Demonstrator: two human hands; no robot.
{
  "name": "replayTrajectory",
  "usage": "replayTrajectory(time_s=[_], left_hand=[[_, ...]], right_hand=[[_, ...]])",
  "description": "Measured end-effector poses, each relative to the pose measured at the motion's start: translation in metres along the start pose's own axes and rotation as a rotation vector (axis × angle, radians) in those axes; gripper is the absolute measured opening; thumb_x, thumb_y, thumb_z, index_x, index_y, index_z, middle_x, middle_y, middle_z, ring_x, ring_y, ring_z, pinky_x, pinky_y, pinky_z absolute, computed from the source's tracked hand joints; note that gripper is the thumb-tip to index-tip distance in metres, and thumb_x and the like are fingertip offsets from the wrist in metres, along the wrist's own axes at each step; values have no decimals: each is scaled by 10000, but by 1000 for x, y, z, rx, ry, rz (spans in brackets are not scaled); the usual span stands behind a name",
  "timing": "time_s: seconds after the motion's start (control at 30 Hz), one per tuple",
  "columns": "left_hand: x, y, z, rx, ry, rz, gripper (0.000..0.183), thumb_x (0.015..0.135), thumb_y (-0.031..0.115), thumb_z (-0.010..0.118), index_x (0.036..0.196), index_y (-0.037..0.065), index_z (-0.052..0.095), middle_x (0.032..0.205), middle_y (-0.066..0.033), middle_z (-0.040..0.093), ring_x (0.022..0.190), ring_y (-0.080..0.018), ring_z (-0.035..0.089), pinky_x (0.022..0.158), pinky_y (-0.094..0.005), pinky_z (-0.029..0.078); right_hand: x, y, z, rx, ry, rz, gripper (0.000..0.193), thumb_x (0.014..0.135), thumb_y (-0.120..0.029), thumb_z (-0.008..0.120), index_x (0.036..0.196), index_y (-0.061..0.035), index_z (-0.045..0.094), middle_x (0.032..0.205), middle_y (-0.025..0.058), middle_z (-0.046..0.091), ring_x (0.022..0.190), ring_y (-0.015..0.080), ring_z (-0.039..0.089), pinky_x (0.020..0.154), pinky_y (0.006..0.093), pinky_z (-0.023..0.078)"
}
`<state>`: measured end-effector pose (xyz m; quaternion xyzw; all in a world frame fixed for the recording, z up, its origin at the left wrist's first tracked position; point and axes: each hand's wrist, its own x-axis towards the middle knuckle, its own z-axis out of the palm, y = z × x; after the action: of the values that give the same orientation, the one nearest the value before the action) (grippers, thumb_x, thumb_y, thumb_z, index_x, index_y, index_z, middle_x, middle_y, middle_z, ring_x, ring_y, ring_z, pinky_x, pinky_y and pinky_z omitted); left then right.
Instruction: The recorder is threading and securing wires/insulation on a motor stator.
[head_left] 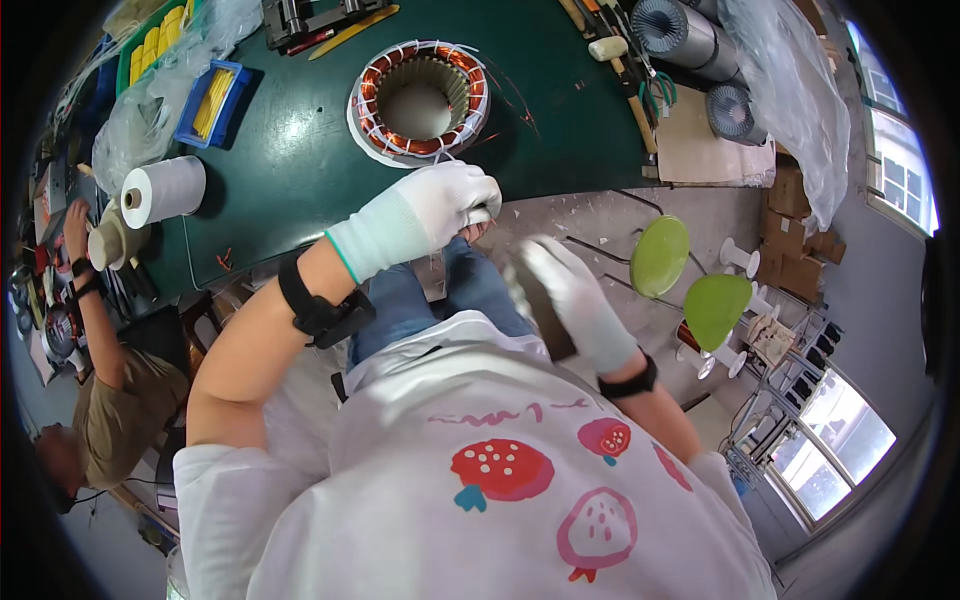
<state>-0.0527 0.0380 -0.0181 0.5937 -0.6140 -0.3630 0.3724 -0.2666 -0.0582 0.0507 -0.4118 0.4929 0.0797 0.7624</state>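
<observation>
A motor stator [372,108] with copper windings laced in white cord stands on the green table, open bore facing up. My left hand [440,208], in a white glove with a teal cuff, is just off its near side at the table's edge. Those fingers are curled closed, and what they hold, if anything, is too small to make out. A bit of white cord shows between the stator and this hand. Past the table edge, lower and to the right, my gloved right hand [575,295] is smeared by motion. Whether it grips something is unclear.
A white thread spool [165,192] and a blue bin [212,104] of yellow strips occupy the table's left. Tools, including a mallet [607,48], and grey metal cores [735,112] lie at right. Green stools [660,256] stand on the floor. Another person [130,400] works at far left.
</observation>
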Motion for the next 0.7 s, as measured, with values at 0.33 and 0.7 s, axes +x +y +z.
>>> replayTrajectory(time_s=[0.33,0.7], left_hand=[[-2,-3,3,-52,-31,-24,94,922,112,638,977,39,661,929,-123,647,927,-313,640,829,-405,531],[-2,7,-2,-80,-70,-129,124,931,135,644,1004,37,662,960,-123,662,943,-316,652,854,-402,536]], right_hand=[[22,7,14,-516,86,-307,266,1056,-261,574,987,-8,614,825,25,649,682,114,559,616,293,467],[3,11,-27,200,-175,-76,462,1117,-337,446,1444,-16,504,1287,145,635,1118,201,637,954,367,536]])
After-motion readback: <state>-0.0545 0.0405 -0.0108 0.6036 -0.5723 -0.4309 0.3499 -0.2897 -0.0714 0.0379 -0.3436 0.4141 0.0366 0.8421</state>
